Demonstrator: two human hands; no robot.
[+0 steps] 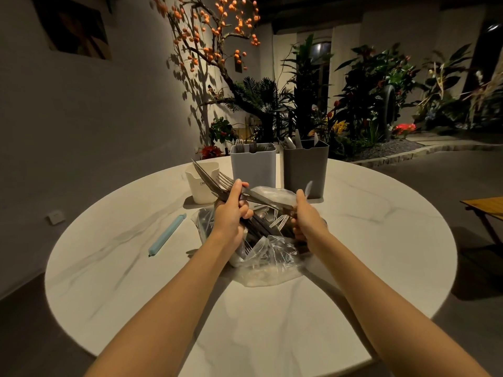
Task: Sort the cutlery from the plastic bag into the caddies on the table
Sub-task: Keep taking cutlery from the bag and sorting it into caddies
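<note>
Steel fork (224,180) and knife (202,174) in left hand (231,213)'s grip.

left hand (231,213) bare | right hand (306,216) bare | forearms bare, unsleeved

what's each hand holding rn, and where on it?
Left hand grips a knife and fork together by their handles, heads up. Right hand holds a utensil's handle end, and perhaps the plastic bag's rim; unclear.
</note>
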